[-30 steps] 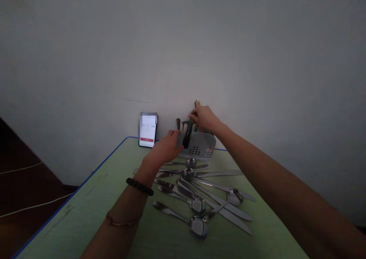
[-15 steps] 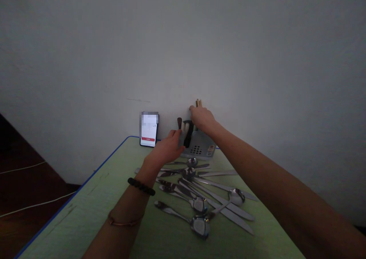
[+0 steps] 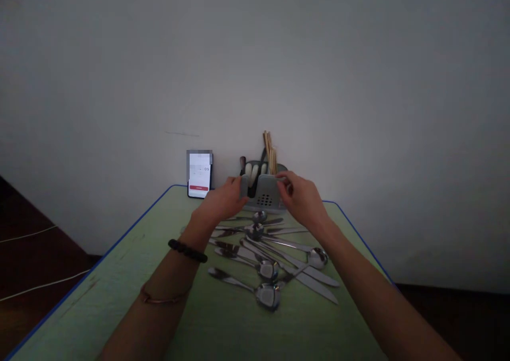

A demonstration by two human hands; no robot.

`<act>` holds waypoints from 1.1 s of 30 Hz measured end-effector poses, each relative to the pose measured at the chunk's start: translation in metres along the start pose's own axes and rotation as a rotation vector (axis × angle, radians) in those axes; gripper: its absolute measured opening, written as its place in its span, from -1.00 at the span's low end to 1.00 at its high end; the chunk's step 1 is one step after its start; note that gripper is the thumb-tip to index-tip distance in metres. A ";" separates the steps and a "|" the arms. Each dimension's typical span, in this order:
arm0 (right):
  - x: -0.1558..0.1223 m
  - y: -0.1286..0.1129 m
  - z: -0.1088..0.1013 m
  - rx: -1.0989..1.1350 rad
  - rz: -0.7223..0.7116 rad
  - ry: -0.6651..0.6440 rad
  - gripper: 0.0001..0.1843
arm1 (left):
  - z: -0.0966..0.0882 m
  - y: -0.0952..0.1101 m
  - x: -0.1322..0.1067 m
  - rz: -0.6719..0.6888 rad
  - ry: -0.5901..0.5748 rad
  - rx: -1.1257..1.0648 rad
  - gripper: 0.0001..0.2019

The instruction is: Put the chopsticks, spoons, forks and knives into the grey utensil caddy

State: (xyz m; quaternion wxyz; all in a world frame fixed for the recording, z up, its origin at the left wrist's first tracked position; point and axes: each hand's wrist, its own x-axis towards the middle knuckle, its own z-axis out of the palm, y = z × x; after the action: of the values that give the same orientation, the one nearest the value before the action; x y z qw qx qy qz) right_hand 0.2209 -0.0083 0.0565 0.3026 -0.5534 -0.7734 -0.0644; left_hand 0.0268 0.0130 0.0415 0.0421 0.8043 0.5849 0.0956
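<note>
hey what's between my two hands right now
In the head view, a gray utensil holder stands between your left hand and right hand, with wooden sticks and white handles rising from it.

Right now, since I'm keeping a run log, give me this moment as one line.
Left hand: touching grey caddy, left end; Right hand: touching caddy, right end; Caddy: holds chopsticks; Table: loose spoons, knives; Phone: against wall

Dim light; grey wall (image 3: 255, 58) behind green, blue-edged table (image 3: 243, 334); dark reddish floor (image 3: 35, 257) at left.
</note>
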 end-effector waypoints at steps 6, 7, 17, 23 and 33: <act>-0.088 0.028 0.024 0.006 -0.054 -0.123 -0.65 | 0.013 0.018 -0.021 0.047 -0.163 0.126 -0.63; -0.097 0.033 0.028 -0.012 -0.045 -0.142 -0.62 | 0.023 0.020 -0.027 0.107 -0.119 0.121 -0.62; -0.128 0.039 0.051 -0.055 0.037 -0.298 -0.50 | 0.115 0.005 -0.060 0.348 0.076 -0.056 -0.48; -0.125 0.037 0.049 -0.024 0.019 -0.277 -0.58 | 0.117 0.014 -0.058 0.332 0.121 -0.090 -0.53; -0.121 0.039 0.047 -0.023 -0.041 -0.270 -0.69 | 0.108 0.013 -0.057 0.390 0.126 -0.109 -0.75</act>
State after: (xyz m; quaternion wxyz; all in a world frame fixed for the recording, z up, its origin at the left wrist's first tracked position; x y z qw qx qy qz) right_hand 0.2625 -0.0725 -0.0559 0.1878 -0.5444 -0.8175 -0.0043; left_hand 0.0445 -0.0402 -0.0676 0.0294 0.8914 0.4134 0.1836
